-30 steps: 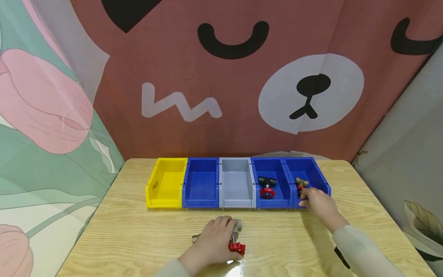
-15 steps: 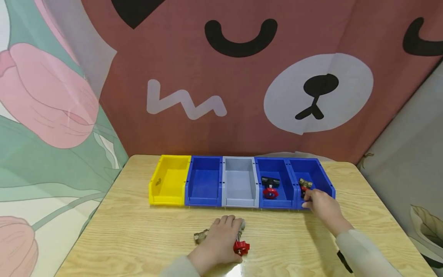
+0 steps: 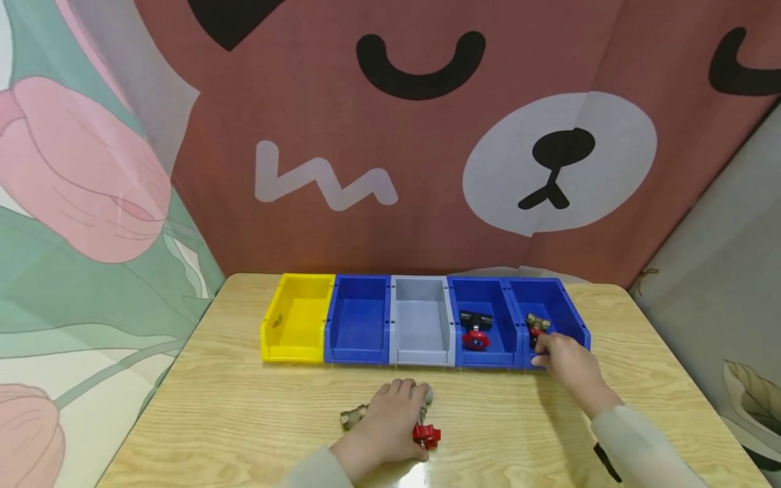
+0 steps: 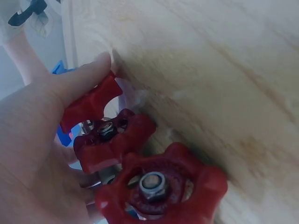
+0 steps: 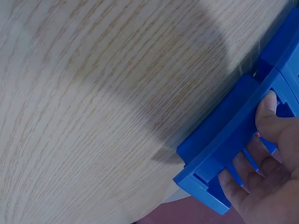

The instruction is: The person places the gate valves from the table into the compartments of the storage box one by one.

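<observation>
My left hand [image 3: 390, 420] lies over a cluster of valves on the table, fingers curved over the far side and thumb along a red handwheel [image 3: 426, 436]. A brass valve end [image 3: 352, 416] sticks out to its left. Three red handwheels, the nearest one [image 4: 163, 186] largest, show beside the palm in the left wrist view. My right hand [image 3: 567, 362] reaches into the front of the rightmost blue bin [image 3: 549, 295]. Its thumb rests at the bin's front lip [image 5: 219, 140], fingers loosely bent inside. Just past the fingers lies a brass valve [image 3: 537, 322] with a red handle, partly hidden.
Left of that bin stand a blue bin holding a black valve [image 3: 476, 320] with a red handwheel, a grey bin [image 3: 421, 305], another blue bin [image 3: 360, 312] and a yellow bin [image 3: 299, 318]. All sit in a row along the back of the wooden table [image 3: 232, 407].
The head view has shifted slightly. Both hands stay nearly where they were, the left over the valves and the right at the rightmost bin. More of the brass end shows beside the left hand.
</observation>
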A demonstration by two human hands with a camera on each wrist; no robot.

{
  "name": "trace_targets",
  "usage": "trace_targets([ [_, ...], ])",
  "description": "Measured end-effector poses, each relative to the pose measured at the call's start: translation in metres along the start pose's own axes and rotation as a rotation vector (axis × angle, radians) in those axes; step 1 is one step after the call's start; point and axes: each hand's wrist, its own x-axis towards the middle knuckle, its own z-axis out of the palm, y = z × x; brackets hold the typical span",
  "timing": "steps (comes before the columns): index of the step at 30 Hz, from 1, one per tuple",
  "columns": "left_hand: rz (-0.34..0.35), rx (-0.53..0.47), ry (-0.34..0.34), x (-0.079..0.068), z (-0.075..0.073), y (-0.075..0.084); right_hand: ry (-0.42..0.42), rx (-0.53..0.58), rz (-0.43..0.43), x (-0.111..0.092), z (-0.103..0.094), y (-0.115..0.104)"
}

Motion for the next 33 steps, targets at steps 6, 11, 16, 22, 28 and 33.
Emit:
trace_targets([
  [6, 0.029, 0.007, -0.008, 0.002, 0.0, -0.002, 0.005, 0.005, 0.001, -0.001, 0.002, 0.0],
  [11, 0.063, -0.007, -0.001, 0.003, -0.002, -0.001, 0.02, 0.013, -0.003, -0.001, 0.004, 0.001],
  [16, 0.117, 0.009, 0.083, 0.009, -0.007, -0.002, 0.03, 0.014, -0.006, -0.001, 0.003, 0.002],
  [22, 0.181, 0.009, 0.163, 0.015, -0.02, -0.008, 0.021, 0.011, 0.0, -0.002, 0.002, 0.0],
  [28, 0.213, 0.013, 0.203, 0.022, -0.034, -0.015, 0.017, 0.015, 0.003, -0.002, 0.001, -0.001],
  [33, 0.24, 0.06, 0.241, 0.027, -0.043, -0.02, 0.022, 0.017, -0.002, -0.002, 0.002, 0.0],
])
